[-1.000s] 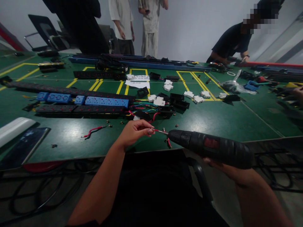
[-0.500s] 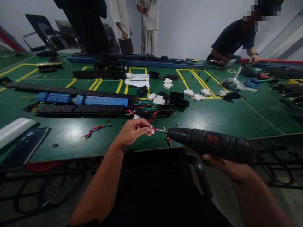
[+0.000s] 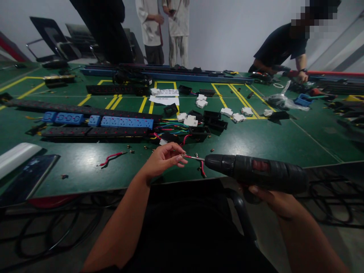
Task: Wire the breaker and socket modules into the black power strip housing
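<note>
Our right hand (image 3: pixel 273 199) grips the electric screwdriver (image 3: pixel 256 175); our left hand (image 3: pixel 163 159) pinches its bit (image 3: pixel 193 157) above the worktop (image 3: pixel 256 144).

Whatever the left hand (image 3: pixel 162 161) pinches at the electric screwdriver (image 3: pixel 256 175) bit is too small to tell (a screw, perhaps). The right hand (image 3: pixel 273 199) is mostly hidden beneath the tool. The phone (image 3: pixel 27 178) is cut off at the left edge.

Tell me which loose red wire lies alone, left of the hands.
The curved red wire on bare green table, apart from the bundle by the blue strips.
</note>
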Motion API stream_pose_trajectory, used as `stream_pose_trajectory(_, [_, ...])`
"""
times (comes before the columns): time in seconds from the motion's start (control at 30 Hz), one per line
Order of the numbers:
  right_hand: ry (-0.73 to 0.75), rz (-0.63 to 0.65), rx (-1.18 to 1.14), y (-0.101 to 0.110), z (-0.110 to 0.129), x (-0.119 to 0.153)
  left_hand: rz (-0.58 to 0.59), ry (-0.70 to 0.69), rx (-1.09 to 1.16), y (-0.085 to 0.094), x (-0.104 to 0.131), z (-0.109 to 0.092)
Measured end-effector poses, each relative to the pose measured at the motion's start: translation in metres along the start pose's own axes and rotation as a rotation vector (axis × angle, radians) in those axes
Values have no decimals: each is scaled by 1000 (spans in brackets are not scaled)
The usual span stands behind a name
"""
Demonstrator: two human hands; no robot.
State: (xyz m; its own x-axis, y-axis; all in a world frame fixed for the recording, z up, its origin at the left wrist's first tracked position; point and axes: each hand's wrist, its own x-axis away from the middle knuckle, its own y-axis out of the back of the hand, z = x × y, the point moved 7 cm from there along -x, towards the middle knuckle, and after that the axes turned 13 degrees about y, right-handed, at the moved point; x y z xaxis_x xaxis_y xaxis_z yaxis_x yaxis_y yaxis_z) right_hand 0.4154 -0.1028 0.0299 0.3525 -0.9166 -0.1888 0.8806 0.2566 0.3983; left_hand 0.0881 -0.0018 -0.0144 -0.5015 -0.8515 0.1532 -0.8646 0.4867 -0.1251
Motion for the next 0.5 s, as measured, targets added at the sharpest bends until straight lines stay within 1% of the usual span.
stream_pose_trajectory(0.13, [61,-4,3,5,3,-8,13,10,9,7,-4,0])
stream_pose_trajectory(0.23, [86,-3,-17,12,1,-17,5,20,-42,18,-9,-10])
stream_pose_trajectory(0.3, [83,-35,-30,22,-3,-23,-52,28,-117,30,-14,-24])
stream_pose_trajectory(0.37, [62,-83,-22,37,-8,-31,-151,21,-230,45,-23,-44])
stream_pose_trajectory(0.43, [24,-114,-2,53,-12,-42,-231,15,-373,58,-38,-64])
stream_pose_trajectory(0.5, [-16,-137,33,69,-12,-56,-292,-8,-556,66,-58,-82])
